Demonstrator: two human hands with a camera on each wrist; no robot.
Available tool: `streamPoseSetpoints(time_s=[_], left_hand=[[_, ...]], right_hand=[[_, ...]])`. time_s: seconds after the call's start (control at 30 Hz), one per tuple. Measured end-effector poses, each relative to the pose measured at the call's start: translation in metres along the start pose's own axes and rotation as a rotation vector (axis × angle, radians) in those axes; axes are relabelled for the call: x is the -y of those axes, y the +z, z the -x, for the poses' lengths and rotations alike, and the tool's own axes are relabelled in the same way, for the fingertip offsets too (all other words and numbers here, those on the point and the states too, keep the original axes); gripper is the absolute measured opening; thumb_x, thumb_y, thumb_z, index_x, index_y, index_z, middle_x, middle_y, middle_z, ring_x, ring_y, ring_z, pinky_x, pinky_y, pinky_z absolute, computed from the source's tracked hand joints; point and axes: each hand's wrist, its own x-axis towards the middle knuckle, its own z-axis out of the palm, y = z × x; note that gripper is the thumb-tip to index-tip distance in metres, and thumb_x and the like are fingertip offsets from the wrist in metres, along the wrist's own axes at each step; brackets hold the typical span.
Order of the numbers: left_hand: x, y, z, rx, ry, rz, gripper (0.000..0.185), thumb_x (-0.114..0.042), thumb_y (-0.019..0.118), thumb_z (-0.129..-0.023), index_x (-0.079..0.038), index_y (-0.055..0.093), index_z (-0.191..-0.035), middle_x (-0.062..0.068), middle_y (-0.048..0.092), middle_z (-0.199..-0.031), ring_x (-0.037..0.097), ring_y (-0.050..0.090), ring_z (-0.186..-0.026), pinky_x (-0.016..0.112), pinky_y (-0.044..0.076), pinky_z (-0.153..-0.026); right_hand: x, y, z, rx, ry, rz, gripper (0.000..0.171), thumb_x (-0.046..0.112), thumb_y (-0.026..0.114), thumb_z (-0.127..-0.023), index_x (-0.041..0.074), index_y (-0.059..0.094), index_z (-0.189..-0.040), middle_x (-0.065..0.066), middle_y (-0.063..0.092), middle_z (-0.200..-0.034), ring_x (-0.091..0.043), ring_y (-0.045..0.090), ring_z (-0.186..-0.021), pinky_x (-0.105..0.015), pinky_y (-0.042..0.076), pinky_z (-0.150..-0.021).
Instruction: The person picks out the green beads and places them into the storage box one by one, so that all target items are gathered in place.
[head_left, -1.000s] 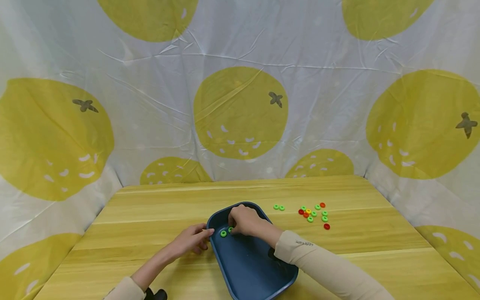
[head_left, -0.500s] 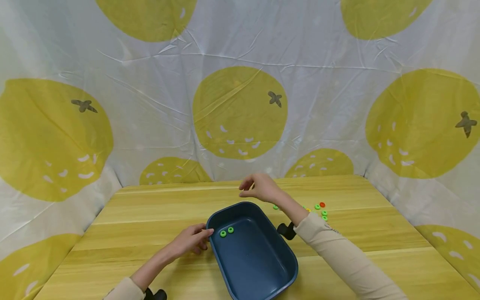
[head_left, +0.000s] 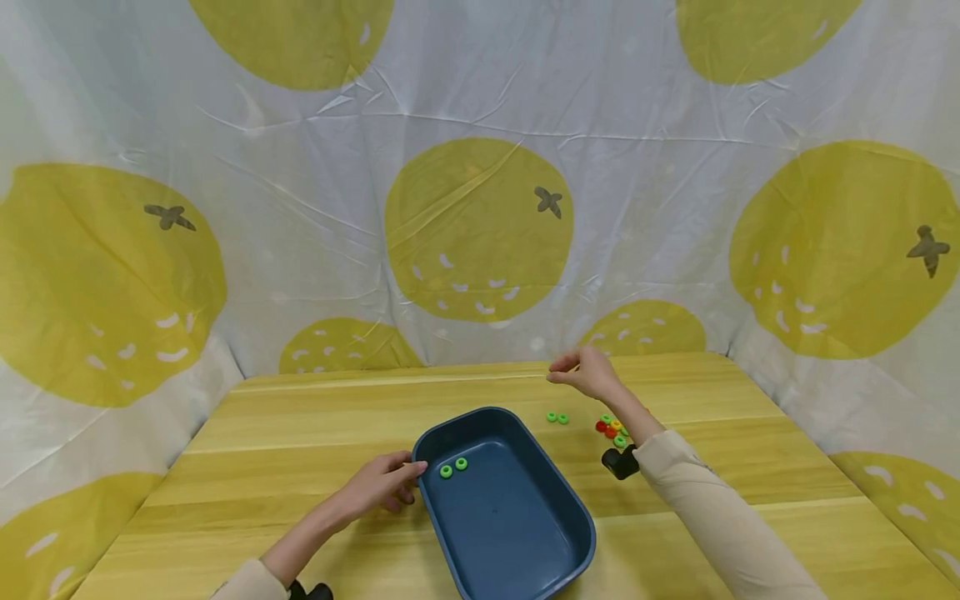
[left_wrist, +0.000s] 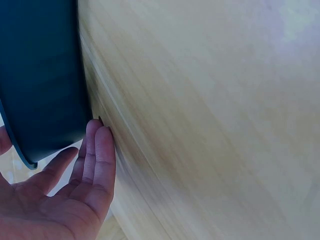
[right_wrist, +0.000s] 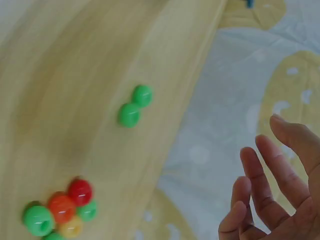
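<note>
Left hand: the left hand [head_left: 378,487] is resting against the outer wall of the blue tray [head_left: 517,533], fingers straight and lying together, thumb at the rim. Nothing pinched.

Right hand: the right hand [head_left: 585,372] is hanging in the air over the far side of the wooden table [head_left: 300,433], above two loose green rings [head_left: 557,417]. Fingers are loosely curled and apart, holding nothing as far as I can see.

Rings in tray: two green rings [head_left: 453,467] are sitting in the tray's near-left corner, just beside the left fingertips.

Pile: the mixed heap of red, orange, yellow and green rings [head_left: 611,430] is lying right of the loose pair, partly behind the right forearm.

What could go wrong: these rings are tiny and round, so I'm guessing a sloppy pinch sends one rolling off. The sleeve is also passing close over the heap and could scatter it. If the left hand eases off, the tray might slide.

Head view only: both hands, the tray's inside and its two rings.

Left wrist only: the flat fingers [left_wrist: 97,150] pressing the tray wall [left_wrist: 40,75], up close.

Right wrist only: the empty spread fingers [right_wrist: 265,175], with the green pair [right_wrist: 135,106] and the heap [right_wrist: 62,210] below, blurry though.
</note>
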Motion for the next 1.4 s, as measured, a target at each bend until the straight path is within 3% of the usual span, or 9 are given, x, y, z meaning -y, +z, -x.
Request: streamPoseSetpoints(time_s=[0.27, 0.57, 1.17, 1.4], left_hand=[[0.001, 0.001, 0.001, 0.004, 0.007, 0.004, 0.042, -0.037, 0.045, -0.098, 0.003, 0.054, -0.106, 0.013, 0.059, -0.094, 0.018, 0.059, -0.076, 0.033, 0.052, -0.065], [0.001, 0.001, 0.001, 0.000, 0.000, -0.002, 0.045, -0.038, 0.045, -0.097, 0.003, 0.054, -0.115, 0.008, 0.062, -0.096, 0.018, 0.061, -0.078, 0.035, 0.054, -0.066], [0.000, 0.001, 0.001, 0.000, 0.010, -0.002, 0.044, -0.037, 0.046, -0.097, 0.003, 0.055, -0.113, 0.008, 0.062, -0.095, 0.018, 0.061, -0.077, 0.035, 0.054, -0.066], [0.000, 0.000, 0.001, 0.001, 0.006, 0.000, 0.045, -0.037, 0.045, -0.097, 0.004, 0.054, -0.115, 0.009, 0.063, -0.097, 0.018, 0.061, -0.077, 0.035, 0.054, -0.066]], right_hand=[[-0.032, 0.014, 0.011, 0.008, 0.082, 0.003, 0.016, 0.018, 0.073, -0.081, 0.005, 0.074, -0.090, -0.013, 0.073, -0.094, -0.024, 0.065, -0.082, -0.032, 0.052, -0.068], [-0.047, 0.038, 0.023, 0.061, 0.118, 0.026, 0.018, 0.018, 0.077, -0.076, 0.009, 0.074, -0.091, -0.005, 0.073, -0.086, -0.015, 0.062, -0.076, -0.029, 0.048, -0.064], [-0.046, 0.043, 0.025, 0.032, 0.111, 0.100, 0.013, 0.013, 0.077, -0.075, 0.010, 0.074, -0.087, -0.003, 0.072, -0.081, -0.014, 0.062, -0.073, -0.035, 0.047, -0.067], [-0.039, 0.032, 0.020, 0.030, 0.082, 0.092, 0.016, 0.015, 0.075, -0.078, 0.007, 0.073, -0.091, -0.006, 0.071, -0.084, -0.016, 0.062, -0.072, -0.030, 0.047, -0.063]])
